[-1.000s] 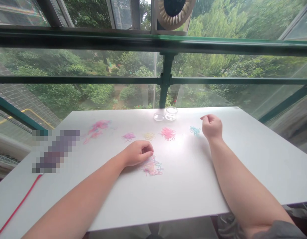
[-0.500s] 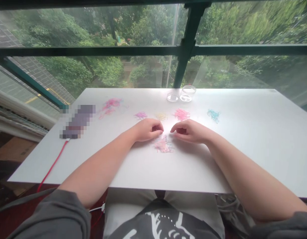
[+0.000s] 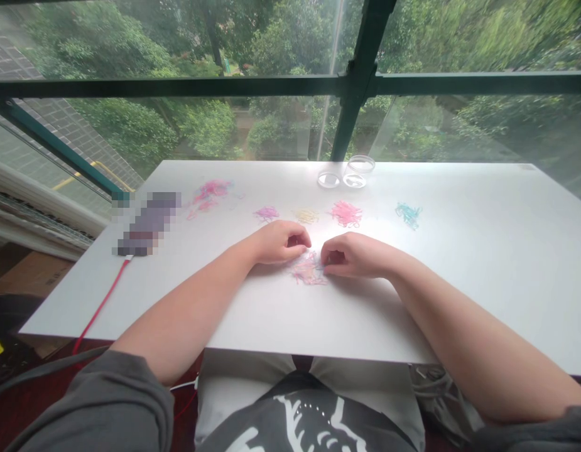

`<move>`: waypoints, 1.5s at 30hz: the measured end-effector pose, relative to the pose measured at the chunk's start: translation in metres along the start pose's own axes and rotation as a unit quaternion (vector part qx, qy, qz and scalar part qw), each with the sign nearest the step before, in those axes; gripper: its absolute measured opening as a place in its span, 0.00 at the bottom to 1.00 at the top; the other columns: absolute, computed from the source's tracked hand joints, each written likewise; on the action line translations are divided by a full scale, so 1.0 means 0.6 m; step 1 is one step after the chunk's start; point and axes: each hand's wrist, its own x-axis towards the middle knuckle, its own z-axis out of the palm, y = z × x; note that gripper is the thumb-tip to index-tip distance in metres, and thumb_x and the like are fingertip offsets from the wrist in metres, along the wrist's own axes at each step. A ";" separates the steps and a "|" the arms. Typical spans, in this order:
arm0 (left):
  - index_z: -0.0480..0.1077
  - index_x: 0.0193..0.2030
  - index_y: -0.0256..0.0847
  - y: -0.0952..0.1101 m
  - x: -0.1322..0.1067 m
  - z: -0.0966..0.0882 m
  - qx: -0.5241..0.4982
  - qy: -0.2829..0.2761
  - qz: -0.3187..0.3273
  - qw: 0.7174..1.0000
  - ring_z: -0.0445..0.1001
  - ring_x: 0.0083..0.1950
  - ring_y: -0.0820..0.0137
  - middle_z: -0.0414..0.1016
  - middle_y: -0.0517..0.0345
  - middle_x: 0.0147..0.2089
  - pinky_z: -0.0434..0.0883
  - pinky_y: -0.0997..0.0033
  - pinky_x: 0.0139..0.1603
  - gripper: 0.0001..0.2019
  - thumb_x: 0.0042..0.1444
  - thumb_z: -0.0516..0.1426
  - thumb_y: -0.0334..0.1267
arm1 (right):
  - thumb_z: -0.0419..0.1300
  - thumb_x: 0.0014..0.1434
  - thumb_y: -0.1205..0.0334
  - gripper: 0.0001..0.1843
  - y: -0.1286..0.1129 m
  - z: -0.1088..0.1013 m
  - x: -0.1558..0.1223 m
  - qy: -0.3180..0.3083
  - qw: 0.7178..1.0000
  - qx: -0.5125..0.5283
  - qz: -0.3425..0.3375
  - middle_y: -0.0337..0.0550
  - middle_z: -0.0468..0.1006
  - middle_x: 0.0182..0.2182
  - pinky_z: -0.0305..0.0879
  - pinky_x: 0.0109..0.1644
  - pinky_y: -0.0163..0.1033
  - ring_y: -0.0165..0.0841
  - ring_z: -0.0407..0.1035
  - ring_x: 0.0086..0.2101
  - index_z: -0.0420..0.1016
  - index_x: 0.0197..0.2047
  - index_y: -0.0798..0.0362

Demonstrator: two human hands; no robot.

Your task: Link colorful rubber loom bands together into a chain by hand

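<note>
A loose pile of mixed pink, purple and bluish small rubber bands (image 3: 309, 270) lies on the white table (image 3: 252, 317) between my hands. My left hand (image 3: 283, 242) rests at the pile's upper left, fingers curled and thumb close to the fingertips; what it holds, if anything, is too small to see. At the pile's right edge, my right hand (image 3: 353, 254) has thumb and finger pinched together against the bands. Beyond them lie sorted heaps: purple bands (image 3: 266, 213), yellow bands (image 3: 306, 216), pink bands (image 3: 345, 214) and teal bands (image 3: 409, 215).
A larger mixed heap of bands (image 3: 212, 194) lies at the back left. A clear round container (image 3: 360, 169) and a clear lid (image 3: 328, 180) stand by the window. A blurred-out phone (image 3: 153, 223) with a red cable (image 3: 104, 304) lies at left.
My right hand has moved down and slightly left, from above the mixed pile to its right edge. My left hand has barely moved. The view has shifted slightly.
</note>
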 end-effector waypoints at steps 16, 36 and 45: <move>0.71 0.34 0.38 -0.005 0.005 0.006 0.014 0.012 0.010 1.000 0.66 0.29 0.75 0.72 0.58 0.31 0.63 0.76 0.31 0.09 0.47 0.53 0.33 | 0.52 0.44 0.71 0.09 0.009 0.006 0.002 0.038 0.998 0.011 -0.044 0.39 0.71 0.23 0.53 0.29 0.32 0.25 0.59 0.23 0.72 0.27 0.54; 0.71 0.34 0.39 0.003 0.002 0.003 0.020 0.015 0.002 1.000 0.65 0.28 0.75 0.72 0.59 0.30 0.62 0.77 0.30 0.08 0.49 0.52 0.34 | 0.51 0.49 0.68 0.09 0.019 0.017 0.013 0.098 0.984 0.150 0.014 0.36 0.68 0.21 0.54 0.26 0.31 0.25 0.58 0.22 0.71 0.33 0.54; 0.71 0.38 0.39 0.004 0.002 0.006 0.007 0.029 0.006 1.000 0.66 0.29 0.75 0.72 0.58 0.31 0.64 0.76 0.32 0.10 0.49 0.53 0.36 | 0.53 0.52 0.64 0.09 0.020 0.019 0.014 0.115 0.975 0.189 0.011 0.37 0.67 0.22 0.55 0.26 0.32 0.26 0.59 0.22 0.70 0.37 0.54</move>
